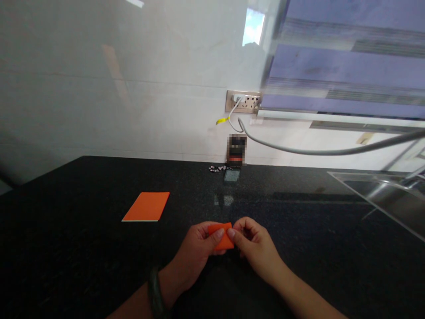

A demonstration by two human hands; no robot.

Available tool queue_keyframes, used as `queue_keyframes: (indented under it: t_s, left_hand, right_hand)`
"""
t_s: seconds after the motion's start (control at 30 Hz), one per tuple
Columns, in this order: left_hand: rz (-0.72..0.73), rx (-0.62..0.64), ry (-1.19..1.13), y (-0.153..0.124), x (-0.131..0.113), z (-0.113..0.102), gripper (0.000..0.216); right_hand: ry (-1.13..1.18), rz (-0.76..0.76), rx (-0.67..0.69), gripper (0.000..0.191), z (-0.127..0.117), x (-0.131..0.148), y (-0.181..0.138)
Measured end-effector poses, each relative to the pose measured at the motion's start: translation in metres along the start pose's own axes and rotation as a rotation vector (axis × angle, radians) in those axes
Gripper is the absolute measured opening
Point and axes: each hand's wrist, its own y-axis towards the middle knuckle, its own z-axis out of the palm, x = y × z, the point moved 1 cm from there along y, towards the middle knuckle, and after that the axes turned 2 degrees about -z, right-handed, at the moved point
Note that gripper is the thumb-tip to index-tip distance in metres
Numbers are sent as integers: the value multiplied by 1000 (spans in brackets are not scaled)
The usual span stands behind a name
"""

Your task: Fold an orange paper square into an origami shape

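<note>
A small folded piece of orange paper [226, 242] is held up between both hands over the dark countertop. My left hand [201, 248] grips it from the left, thumb flat across the front and fingers behind. With thumb and forefinger, my right hand [254, 241] pinches its right edge near the upper corner. The fingers behind the paper are partly hidden. Farther off to the left, a flat stack of orange square paper [148, 206] lies on the counter, with a pale edge along its near side.
A phone-like object [236, 153], blurred out, leans against the wall, with a beaded strap [217, 169] beside it. Above it a white cable runs from a wall socket [244, 102]. A grey hose [308, 153] crosses to the right. A sink [392, 195] is set in at the right.
</note>
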Motion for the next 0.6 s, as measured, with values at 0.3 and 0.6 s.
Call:
queue_keyframes:
  t_s: [0.3,0.6]
  left_hand:
    - [-23,21,64,-1,-2,2,26]
    - [110,101,624,-1,-2,-5,22]
  right_hand:
    - [24,62,12,27,-2,5,0]
    - [-100,53,220,16,-9,8,-3]
